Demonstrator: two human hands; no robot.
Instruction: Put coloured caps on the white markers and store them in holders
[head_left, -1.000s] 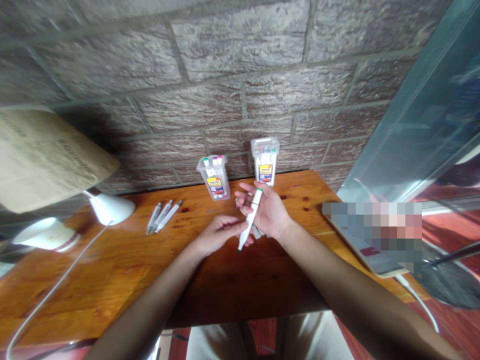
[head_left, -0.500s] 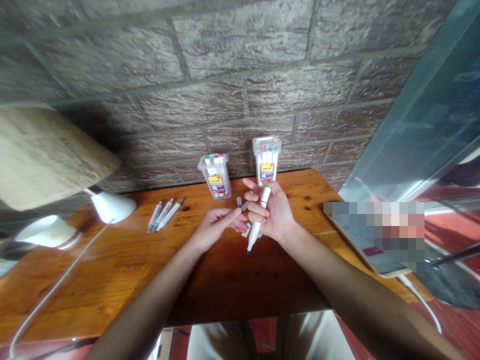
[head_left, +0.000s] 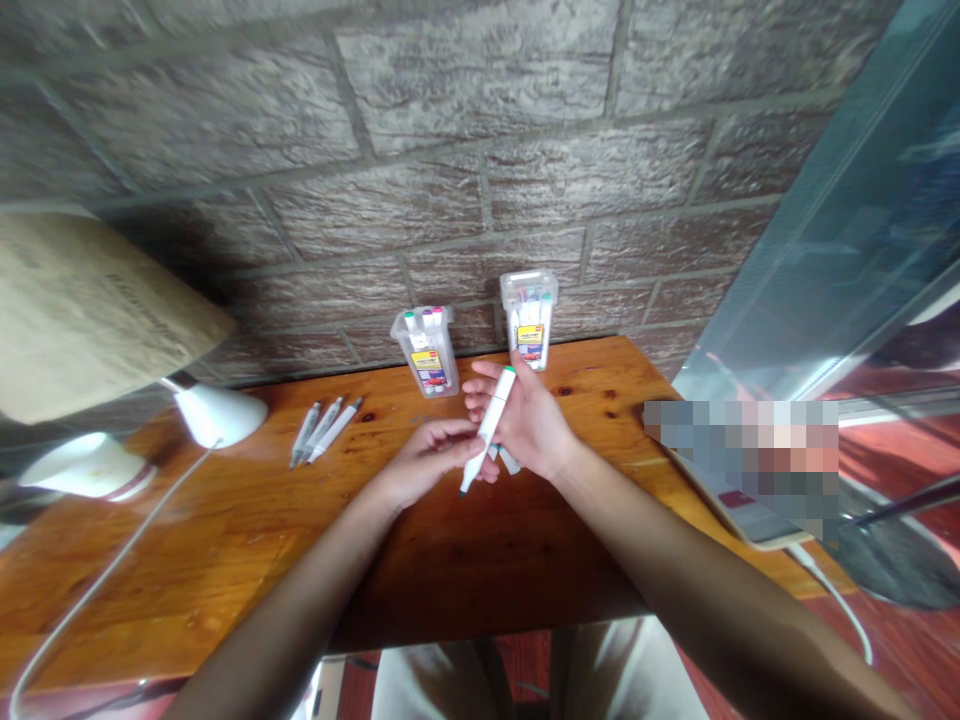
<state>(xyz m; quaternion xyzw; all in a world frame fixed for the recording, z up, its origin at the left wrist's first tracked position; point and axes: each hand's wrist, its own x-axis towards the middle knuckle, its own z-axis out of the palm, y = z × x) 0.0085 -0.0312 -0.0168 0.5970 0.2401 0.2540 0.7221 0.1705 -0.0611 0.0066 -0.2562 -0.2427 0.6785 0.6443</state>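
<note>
A white marker (head_left: 493, 412) with a green end and an uncapped dark tip slants between my two hands above the table. My left hand (head_left: 431, 460) pinches its lower part between thumb and fingers, with the tip pointing down toward me. Palm up, my right hand (head_left: 531, 420) is open behind the marker's upper half, its fingers spread and loosely curved. Small pale pieces (head_left: 510, 460), perhaps marker caps, show below the right palm, partly hidden by the hands.
Two clear plastic marker boxes, a left one (head_left: 427, 355) and a right one (head_left: 529, 320), stand against the brick wall. Several grey-white markers (head_left: 324, 432) lie left on the wooden table (head_left: 255, 530). Farther left are a lamp (head_left: 221, 415) and a paper cup (head_left: 90, 465); a tablet (head_left: 739, 515) lies right.
The marker has passed from my right hand's fingers into my left hand's pinch, moving slightly left. My right hand has opened. The view has shifted a little.
</note>
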